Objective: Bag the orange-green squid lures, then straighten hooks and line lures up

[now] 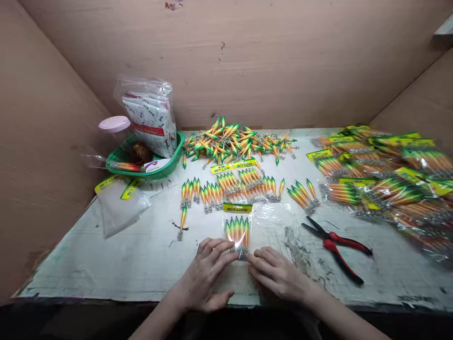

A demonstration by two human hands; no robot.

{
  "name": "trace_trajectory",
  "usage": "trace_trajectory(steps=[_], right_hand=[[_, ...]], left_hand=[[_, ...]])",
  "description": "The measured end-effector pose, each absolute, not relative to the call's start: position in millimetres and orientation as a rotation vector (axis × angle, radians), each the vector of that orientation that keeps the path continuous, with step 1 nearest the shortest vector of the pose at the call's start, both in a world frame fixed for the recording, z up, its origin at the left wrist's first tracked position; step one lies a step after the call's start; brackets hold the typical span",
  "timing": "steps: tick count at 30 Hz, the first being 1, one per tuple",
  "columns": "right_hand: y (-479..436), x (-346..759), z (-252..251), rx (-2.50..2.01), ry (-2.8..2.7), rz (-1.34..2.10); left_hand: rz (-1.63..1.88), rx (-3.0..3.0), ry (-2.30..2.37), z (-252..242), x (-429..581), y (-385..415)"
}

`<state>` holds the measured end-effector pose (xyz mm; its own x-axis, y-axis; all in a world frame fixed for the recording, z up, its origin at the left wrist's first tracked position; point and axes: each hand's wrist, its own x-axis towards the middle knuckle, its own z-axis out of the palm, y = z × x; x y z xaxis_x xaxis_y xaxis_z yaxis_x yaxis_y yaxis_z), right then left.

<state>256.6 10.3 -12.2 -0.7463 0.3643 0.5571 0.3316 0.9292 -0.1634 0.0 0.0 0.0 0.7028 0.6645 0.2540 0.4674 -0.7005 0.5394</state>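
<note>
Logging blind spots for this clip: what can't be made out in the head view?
- Lower end of the clear lure packet: covered by the left hand and right hand.
- Print on the packet's yellow header card: too small to read.
- Contents of the green basket: hidden by a plastic bag.
- Stack of filled packets: blurred, cut off by the right edge.

Lures (236, 228) orange-yellow-green striped, packet header (237, 208) yellow with black print. Pliers (336, 245) red-black handles. Basket (166, 166) green, jar lid (114, 123) pink.

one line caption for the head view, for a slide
Both hands, left and right, press flat on a clear bag of lures beside red pliers on a work table.
</note>
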Motion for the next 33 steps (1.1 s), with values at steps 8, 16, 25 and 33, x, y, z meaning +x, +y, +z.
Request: trace_trajectory(steps=[8, 16, 25, 33], right_hand=[[9, 214, -17, -1.112, -2.241, 0.115], [11, 229, -11, -1.036, -2.317, 0.107], [15, 260, 1, -0.461, -2.548, 0.012], [-7, 261, -10, -0.723, -2.098, 0.708]], left_hand=[[0.434, 2.567, 1.002, -2, 17, 31], [0.473, 2.617, 1.011, -3, 10, 26], [0.825, 2.962, 0.627, 1, -7, 21], [1.034, 2.38, 1.014, -10, 15, -9]])
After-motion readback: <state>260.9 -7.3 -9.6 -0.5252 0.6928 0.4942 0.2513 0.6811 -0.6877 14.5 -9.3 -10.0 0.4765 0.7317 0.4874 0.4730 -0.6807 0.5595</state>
